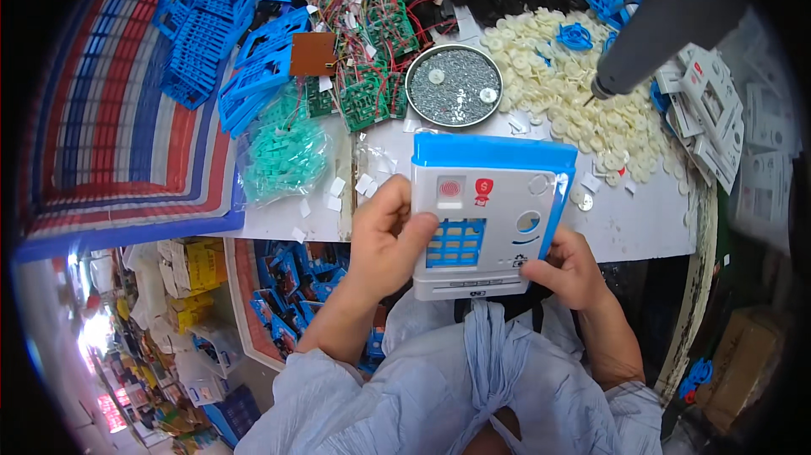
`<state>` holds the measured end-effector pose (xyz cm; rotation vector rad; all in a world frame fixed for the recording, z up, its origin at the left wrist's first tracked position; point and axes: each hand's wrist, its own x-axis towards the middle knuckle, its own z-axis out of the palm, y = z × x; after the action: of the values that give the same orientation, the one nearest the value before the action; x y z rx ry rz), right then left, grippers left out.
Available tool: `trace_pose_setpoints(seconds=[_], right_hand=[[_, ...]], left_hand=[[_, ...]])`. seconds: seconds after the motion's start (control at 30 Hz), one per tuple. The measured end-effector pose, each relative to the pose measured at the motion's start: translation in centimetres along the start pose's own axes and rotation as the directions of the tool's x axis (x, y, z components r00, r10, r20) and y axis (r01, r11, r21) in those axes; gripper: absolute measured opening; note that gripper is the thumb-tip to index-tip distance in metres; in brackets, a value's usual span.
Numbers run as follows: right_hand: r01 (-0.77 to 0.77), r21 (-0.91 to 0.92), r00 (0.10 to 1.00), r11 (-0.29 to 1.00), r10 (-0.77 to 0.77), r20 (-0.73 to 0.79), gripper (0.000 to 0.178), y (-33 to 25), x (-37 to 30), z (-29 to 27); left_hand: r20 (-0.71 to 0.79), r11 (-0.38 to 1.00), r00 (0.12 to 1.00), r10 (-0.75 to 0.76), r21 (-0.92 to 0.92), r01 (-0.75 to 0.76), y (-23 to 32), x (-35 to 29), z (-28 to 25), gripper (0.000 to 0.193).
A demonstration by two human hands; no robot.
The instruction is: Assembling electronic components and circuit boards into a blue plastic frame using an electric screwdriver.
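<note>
Over the table's front edge I hold up a white-and-blue plastic front panel (507, 193), like that of a toy safe. It has a grid-filled window, a round opening and red printed marks. My left hand (384, 239) grips its left edge, thumb on the face beside the window. At the lower right corner my right hand (570, 273) is closed on the panel, thumb on the front; its other fingers are hidden behind. Just beyond the panel stands a round tin (454, 124) of small metal screws, with two pale discs lying on them.
A dark power screwdriver (667, 24) hangs at the upper right, above cream plastic discs (574, 92). Wired circuit boards (372, 100), blue frames (198, 32) and bagged green parts (287, 147) lie left. White panels (710, 104) are stacked right. A striped bin (127, 239) borders the table's left.
</note>
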<state>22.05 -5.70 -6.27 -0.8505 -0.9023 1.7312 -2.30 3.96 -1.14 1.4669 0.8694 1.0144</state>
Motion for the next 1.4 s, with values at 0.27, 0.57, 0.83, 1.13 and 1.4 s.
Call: trace_pose_setpoints(seconds=[0.27,0.57,0.83,1.13,1.4], right_hand=[[0.0,0.052,0.994,0.999,0.006,-0.111,0.042,0.1,0.6,1.0],[0.095,0.078,0.98,0.992,-0.079,-0.183,0.042,-0.5,1.5,1.0],[0.107,-0.045,0.971,0.993,-0.114,-0.211,0.042,-0.8,2.1,1.5],[0.521,-0.817,0.813,0.245,-0.433,0.389,0.032,-6.2,3.0,-1.4],[0.102,-0.275,0.978,0.956,-0.147,-0.145,0.059,-4.5,3.2,0.0]], left_hand=[[0.004,0.942,0.996,-0.086,0.325,0.08,-1.3,3.6,-0.7,0.031],[-0.082,0.983,0.996,-0.032,0.176,0.046,-1.8,0.5,0.6,0.032],[-0.094,0.949,0.991,0.091,0.31,-0.057,-3.9,1.4,-0.2,0.035],[0.455,0.539,0.723,-0.52,-0.481,0.691,-0.7,2.0,-3.6,0.087],[0.195,0.911,0.92,-0.339,-0.174,0.373,-1.7,0.8,-2.3,0.06]])
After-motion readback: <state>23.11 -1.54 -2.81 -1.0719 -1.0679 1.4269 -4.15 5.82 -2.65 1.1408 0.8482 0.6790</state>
